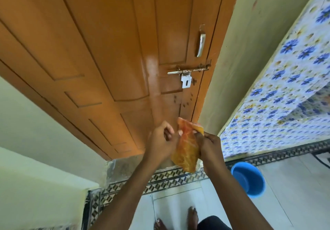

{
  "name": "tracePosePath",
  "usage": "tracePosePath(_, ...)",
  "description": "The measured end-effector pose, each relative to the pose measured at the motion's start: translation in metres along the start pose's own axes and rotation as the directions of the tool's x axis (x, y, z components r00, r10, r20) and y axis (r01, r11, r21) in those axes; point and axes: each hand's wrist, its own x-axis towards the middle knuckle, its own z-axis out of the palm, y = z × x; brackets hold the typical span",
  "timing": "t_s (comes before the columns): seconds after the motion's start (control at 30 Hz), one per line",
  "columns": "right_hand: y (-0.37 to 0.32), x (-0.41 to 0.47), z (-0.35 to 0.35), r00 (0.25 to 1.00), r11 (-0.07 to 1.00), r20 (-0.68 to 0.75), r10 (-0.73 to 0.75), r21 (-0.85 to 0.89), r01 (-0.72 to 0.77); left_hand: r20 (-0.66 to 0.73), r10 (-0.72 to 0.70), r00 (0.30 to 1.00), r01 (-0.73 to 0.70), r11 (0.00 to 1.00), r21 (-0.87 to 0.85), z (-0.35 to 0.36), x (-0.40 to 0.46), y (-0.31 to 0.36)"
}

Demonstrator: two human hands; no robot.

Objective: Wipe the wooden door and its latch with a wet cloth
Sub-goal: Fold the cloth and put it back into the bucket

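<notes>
a: where's the cloth (185,149)?

b: low in front of the wooden door (110,51), orange and crumpled, hanging between the two hands, well below the latch (189,71).

a: how are the arms set?

b: both forearms reach forward and up from the bottom edge, converging near the door's lower right corner. the right hand (209,144) is closed around the cloth's right edge, fingers curled into the fabric. the left hand (160,140) sits just beside the cloth's left edge, fingers loosely curled; whether it truly pinches the fabric i cannot tell.

a: and the door itself?

b: orange-brown panels, a sheen left of the latch, a metal handle (201,42) above the sliding bolt.

a: the room?

b: pale green walls (250,60), a flowered blue curtain (285,87) at right, a blue bucket (248,179) on the white tiled floor (294,185), patterned border tiles at the threshold, bare feet (192,213) below.
</notes>
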Motion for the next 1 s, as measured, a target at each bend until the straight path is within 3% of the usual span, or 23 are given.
tracePosePath(0.1, -0.006, -0.004, -0.013, 0.998, 0.990, -0.014, 0.054, 0.132, -0.051, 0.336, -0.051, 0.940, 0.097, 0.988, -0.122, 0.015, -0.032, -0.004)
tracePosePath(0.17, -0.013, -0.008, -0.022, 0.996, 0.973, -0.002, 0.087, 0.216, -0.084, 0.419, -0.067, 0.905, 0.174, 0.959, -0.223, 0.031, -0.042, -0.003)
tracePosePath(0.3, -0.022, -0.009, -0.061, 0.986, 0.950, 0.125, 0.112, 0.278, -0.144, 0.246, -0.159, 0.956, 0.232, 0.924, -0.303, 0.074, -0.048, 0.013)
tracePosePath(0.37, -0.022, -0.004, -0.092, 0.997, 0.976, 0.078, 0.025, 0.212, -0.041, 0.221, -0.266, 0.938, 0.339, 0.829, -0.444, 0.093, -0.051, 0.026)
tracePosePath(0.47, -0.010, 0.006, -0.155, 0.968, 0.960, -0.036, -0.248, -0.146, 0.240, 0.338, -0.340, 0.877, 0.480, 0.612, -0.629, 0.124, -0.058, 0.053)
tracePosePath(0.5, -0.005, 0.010, -0.173, 0.959, 0.927, -0.032, -0.280, -0.269, 0.262, 0.367, -0.340, 0.866, 0.501, 0.582, -0.641, 0.133, -0.059, 0.058)
tracePosePath(0.57, 0.004, 0.014, -0.208, 0.978, 0.925, 0.014, -0.209, -0.323, 0.203, 0.398, -0.339, 0.853, 0.523, 0.554, -0.648, 0.157, -0.062, 0.073)
tracePosePath(0.7, 0.005, 0.020, -0.258, 0.992, 0.994, 0.082, 0.097, 0.041, -0.100, 0.434, -0.345, 0.832, 0.553, 0.565, -0.612, 0.200, -0.068, 0.098)
tracePosePath(0.9, -0.001, 0.034, -0.332, 0.990, 0.993, 0.138, -0.013, 0.118, -0.003, 0.363, -0.388, 0.847, 0.531, 0.619, -0.578, 0.273, -0.086, 0.130)
tracePosePath(1.0, 0.004, 0.036, -0.353, 0.991, 0.988, 0.133, -0.010, 0.154, -0.011, 0.394, -0.431, 0.812, 0.583, 0.574, -0.575, 0.292, -0.093, 0.143)
